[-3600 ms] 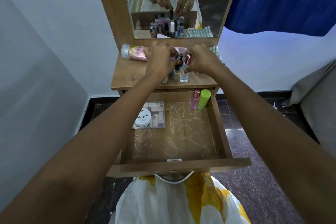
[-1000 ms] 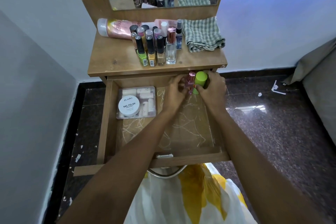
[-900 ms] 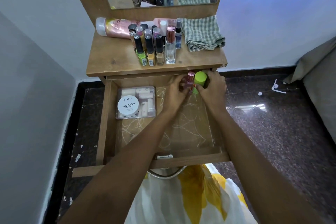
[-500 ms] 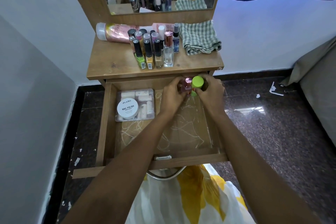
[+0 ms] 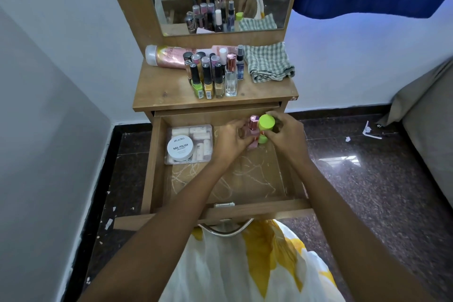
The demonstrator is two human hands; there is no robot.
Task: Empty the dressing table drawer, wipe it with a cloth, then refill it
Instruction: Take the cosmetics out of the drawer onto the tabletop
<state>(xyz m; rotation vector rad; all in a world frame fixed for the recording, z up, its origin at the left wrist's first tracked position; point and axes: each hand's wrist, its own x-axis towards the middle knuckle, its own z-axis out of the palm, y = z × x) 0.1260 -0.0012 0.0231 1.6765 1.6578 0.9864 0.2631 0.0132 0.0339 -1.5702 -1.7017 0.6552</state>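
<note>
Both forearms are reaching forward and down into the open drawer point(image 5: 157, 167), converging at its far right corner. Left hand point(image 5: 232, 140) is curling its fingers round the pink-capped bottle point(image 5: 253, 127), thumb side up. Right hand point(image 5: 285, 135) is clasping the green-capped bottle point(image 5: 266, 122) from the right, fingers wrapping its body below the cap. The two bottles are touching each other between the hands.

Edges: the drawer's back wall and the table top point(image 5: 166, 91) overhang are sitting just beyond the fingertips; the right drawer wall is running close under the right wrist. Open drawer floor is lying nearer than the hands, under both forearms. Left of the left hand, a clear case point(image 5: 203, 152) with a white round tub point(image 5: 181, 148) on it is lying apart from the hand. Up beyond the hands, a bottle cluster point(image 5: 210, 76) and the folded checked cloth point(image 5: 268, 61) are sitting on the top.

Change: 3.6 s ago both hands were working at the cluster on the top and the two bottles stood untouched in this corner. Half a second ago the hands were already on them.
</note>
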